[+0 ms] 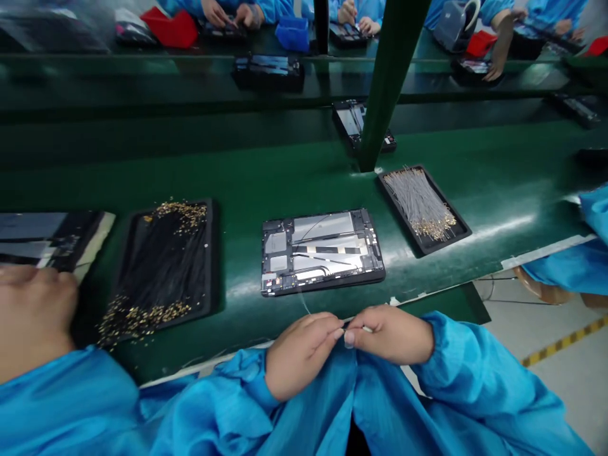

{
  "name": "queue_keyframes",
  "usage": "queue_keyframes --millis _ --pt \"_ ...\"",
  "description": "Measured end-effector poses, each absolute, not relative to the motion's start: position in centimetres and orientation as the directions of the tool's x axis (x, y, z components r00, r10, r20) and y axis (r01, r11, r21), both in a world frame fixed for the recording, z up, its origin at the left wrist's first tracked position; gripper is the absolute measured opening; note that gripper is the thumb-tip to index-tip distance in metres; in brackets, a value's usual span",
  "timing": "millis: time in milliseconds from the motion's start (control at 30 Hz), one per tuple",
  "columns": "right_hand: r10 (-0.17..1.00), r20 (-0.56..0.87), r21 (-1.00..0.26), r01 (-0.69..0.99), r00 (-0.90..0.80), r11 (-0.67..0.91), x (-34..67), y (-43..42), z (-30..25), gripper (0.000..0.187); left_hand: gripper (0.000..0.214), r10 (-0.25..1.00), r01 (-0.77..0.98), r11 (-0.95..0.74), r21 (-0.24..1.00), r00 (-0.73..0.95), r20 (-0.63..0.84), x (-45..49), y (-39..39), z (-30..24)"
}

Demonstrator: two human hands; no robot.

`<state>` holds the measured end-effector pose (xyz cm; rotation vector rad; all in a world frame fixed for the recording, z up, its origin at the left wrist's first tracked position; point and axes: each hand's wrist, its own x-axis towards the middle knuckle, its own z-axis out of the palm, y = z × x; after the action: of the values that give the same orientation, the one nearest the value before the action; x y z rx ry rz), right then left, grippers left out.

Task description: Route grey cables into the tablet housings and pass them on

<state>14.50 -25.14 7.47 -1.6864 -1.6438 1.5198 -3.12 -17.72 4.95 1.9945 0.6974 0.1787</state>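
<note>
My left hand [306, 354] and my right hand [389, 332] meet at the table's front edge, above my lap. Both are closed, with fingertips pinched almost together. Between them is a thin pale cable [304, 304], a piece of which sticks out beyond my left hand toward an opened tablet [327, 250]. The fingers hide most of this cable. The tablet lies back-up just ahead, its silver battery, circuit boards and black cables exposed. Neither hand touches it. To its right, a black tray [419, 248] holds grey cables [415, 196] with gold ends.
On the left, another black tray [212, 253] holds black cables with gold tips, some spilling over its near corner. A neighbour's hand [35, 310] rests by another opened device [38, 237]. A green post [387, 88] stands ahead, before another tablet [351, 120]. Co-workers sit opposite.
</note>
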Motion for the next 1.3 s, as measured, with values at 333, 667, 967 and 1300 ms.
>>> queue_keyframes --millis 333,667,967,1300 --pt "0.809 -0.586 -0.789 0.267 -0.053 -0.554 15.1 -25.6 6.3 0.031 0.027 0.597 0.485 -0.474 0.735 0.79 -0.137 -3.0 -17.8 3.8" --pt "0.709 -0.704 -0.688 -0.273 0.026 -0.673 14.4 -24.3 4.5 0.018 0.032 0.5 0.355 -0.724 0.591 0.861 0.095 -0.1 -16.8 3.2" --pt "0.635 -0.371 -0.927 -0.313 0.678 -0.208 16.1 -20.1 3.1 0.037 0.024 0.612 0.524 -0.763 0.378 0.773 0.166 2.9 -14.8 0.3" --pt "0.654 0.144 -0.974 0.224 0.743 -0.04 14.8 -20.7 0.9 0.034 0.025 0.596 0.525 -0.763 0.379 0.797 0.096 2.9 -14.6 0.6"
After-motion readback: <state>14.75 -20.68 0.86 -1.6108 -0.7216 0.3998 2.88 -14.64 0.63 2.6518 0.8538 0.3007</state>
